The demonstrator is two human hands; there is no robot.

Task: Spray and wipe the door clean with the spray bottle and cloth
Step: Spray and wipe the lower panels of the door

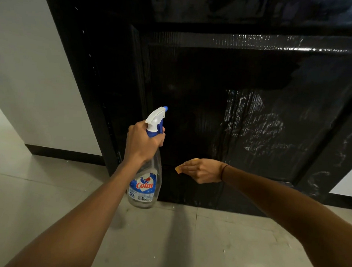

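Before black door [194, 77]: left hand [143, 144] grips spray bottle [148, 172]; right hand [201, 170] clutches orange cloth [178, 169].

You see a pale grey tiled floor [177, 241], a plain white wall [31, 80] and its black skirting board [64, 153].

Left hand [143, 140] raised — fingers [160, 137] curled, right hand [202, 170] lower, pinching
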